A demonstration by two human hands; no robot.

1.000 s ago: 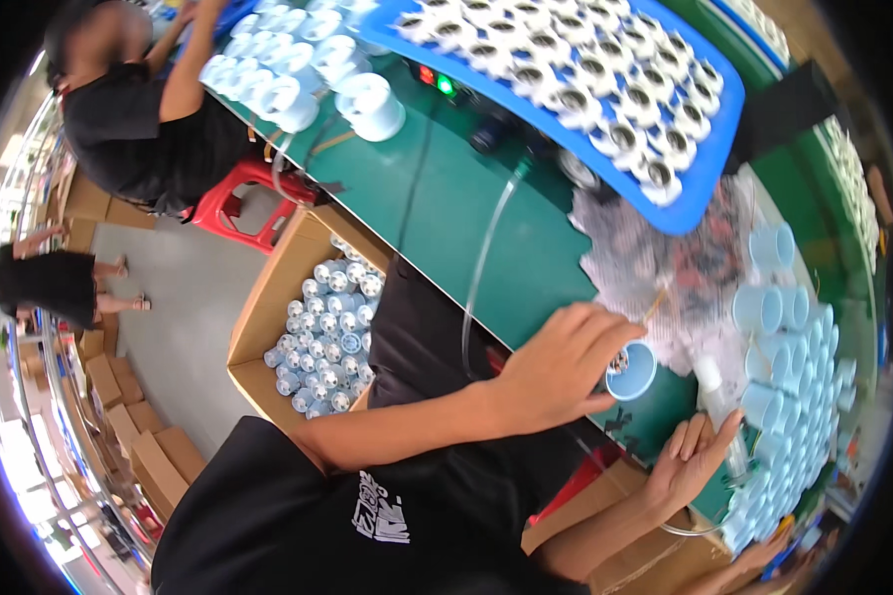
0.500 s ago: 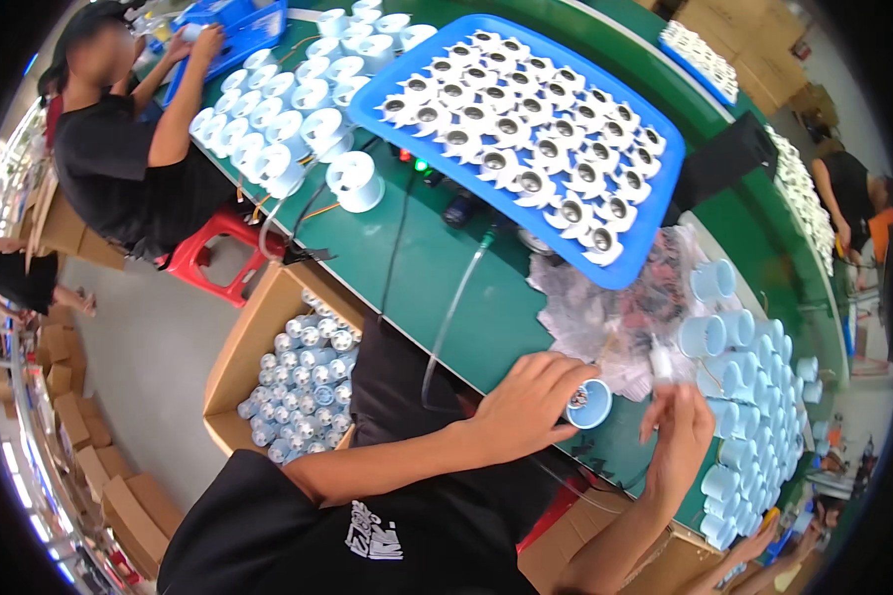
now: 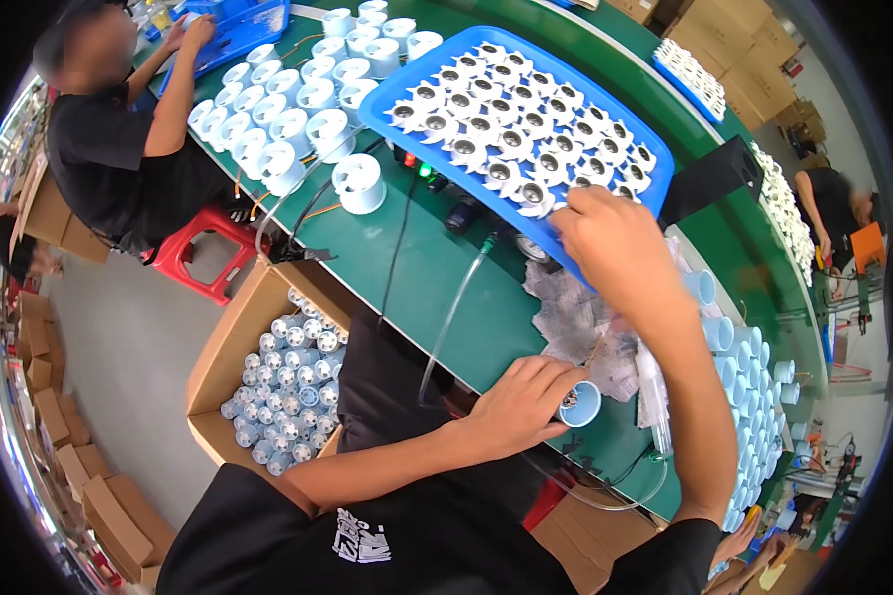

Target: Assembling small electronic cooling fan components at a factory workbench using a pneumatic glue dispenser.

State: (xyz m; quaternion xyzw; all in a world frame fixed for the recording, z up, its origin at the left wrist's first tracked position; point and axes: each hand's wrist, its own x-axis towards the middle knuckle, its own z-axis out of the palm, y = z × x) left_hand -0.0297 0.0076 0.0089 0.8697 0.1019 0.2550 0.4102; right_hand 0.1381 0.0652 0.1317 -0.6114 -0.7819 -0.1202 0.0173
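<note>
My left hand [image 3: 526, 409] is closed around a light blue plastic cup-shaped housing [image 3: 579, 405] at the table's front edge. The housing's open mouth faces up to the right, and small metallic parts show inside. My right hand [image 3: 610, 233] reaches over the near right edge of a blue tray [image 3: 370, 107]. Its fingers are bent down among white bladed fan wheels [image 3: 513, 140] with dark round centres; the fingertips and anything between them are hidden. A clear syringe-like tube [image 3: 655, 402] with a thin hose rests beside my right forearm.
Crumpled clear plastic [image 3: 566, 307] lies under the tray's near side. Light blue housings [image 3: 749, 397] crowd the right, with white-blue ones [image 3: 288, 129] at far left. A carton [image 3: 208, 397] of housings stands left of my lap. Another person [image 3: 109, 139] works at far left. A hose [image 3: 446, 322] crosses the green table.
My right hand has let go of the syringe-like tube and moved up and away to the tray. The left hand still holds the housing, in nearly the same place.
</note>
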